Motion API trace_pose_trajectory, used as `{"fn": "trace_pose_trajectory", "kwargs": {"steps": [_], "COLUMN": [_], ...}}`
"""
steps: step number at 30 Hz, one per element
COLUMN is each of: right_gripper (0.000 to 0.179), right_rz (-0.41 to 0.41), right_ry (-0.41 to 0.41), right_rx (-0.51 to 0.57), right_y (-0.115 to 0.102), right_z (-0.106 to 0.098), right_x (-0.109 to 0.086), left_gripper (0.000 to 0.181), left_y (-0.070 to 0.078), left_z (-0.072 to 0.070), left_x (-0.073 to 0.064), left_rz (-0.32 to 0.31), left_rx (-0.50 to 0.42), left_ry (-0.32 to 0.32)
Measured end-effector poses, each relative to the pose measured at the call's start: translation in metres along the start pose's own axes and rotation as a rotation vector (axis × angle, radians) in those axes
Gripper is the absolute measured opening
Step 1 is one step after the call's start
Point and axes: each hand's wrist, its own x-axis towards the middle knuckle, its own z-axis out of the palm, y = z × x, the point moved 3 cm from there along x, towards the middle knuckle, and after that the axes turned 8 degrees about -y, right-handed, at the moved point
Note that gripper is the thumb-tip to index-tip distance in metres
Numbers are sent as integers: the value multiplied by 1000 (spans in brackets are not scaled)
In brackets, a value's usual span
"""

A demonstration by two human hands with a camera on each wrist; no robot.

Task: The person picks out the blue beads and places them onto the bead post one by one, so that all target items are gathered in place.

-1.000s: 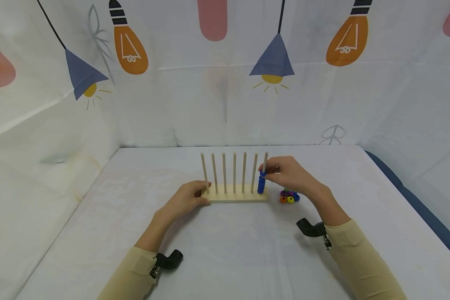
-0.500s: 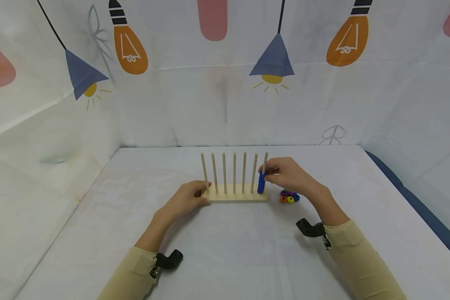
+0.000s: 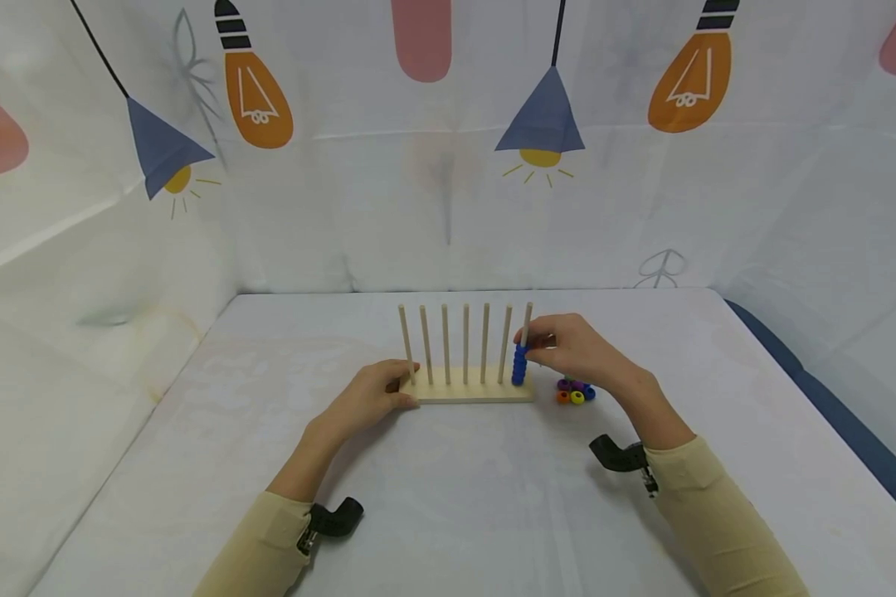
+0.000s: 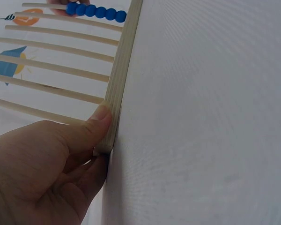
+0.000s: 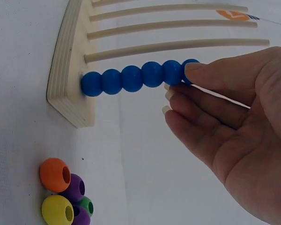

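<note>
A pale wooden base [image 3: 466, 391] with several upright pegs stands on the white table. My left hand [image 3: 366, 396] grips the base's left end; in the left wrist view the thumb presses on its front edge. Several blue beads [image 5: 132, 78] are stacked on the rightmost peg. At the top of that stack, my right hand [image 5: 243, 108] pinches the uppermost blue bead [image 5: 191, 61], partly covered by the thumb. The bead is around the peg and touches the one below. The peg tip is hidden behind the fingers in the right wrist view.
Loose beads lie on the table right of the base, below the right hand: an orange bead [image 5: 55, 174], a yellow bead [image 5: 57, 210], purple, green and blue ones. A printed white cloth [image 3: 448, 207] hangs behind the table [image 3: 455, 497].
The uppermost blue bead has come down slightly on the rightmost peg, the right hand lowering a little with it. The left hand keeps its grip on the base.
</note>
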Motion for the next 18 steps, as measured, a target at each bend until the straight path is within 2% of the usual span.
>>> {"fn": "trace_pose_trajectory", "kwargs": {"steps": [6,18], "right_gripper": [20,27], "right_rz": [-3,75], "right_ry": [3,-12], "right_rx": [-13,-60], "right_y": [4,19], "right_z": [-1,-6], "right_x": [-1,-6], "left_gripper": [48,47], "left_y": [0,0], "left_z": [0,0], "left_x": [-1,-2], "left_rz": [-4,-10], "left_rx": [-10,-28], "left_ry": [-2,-4]}}
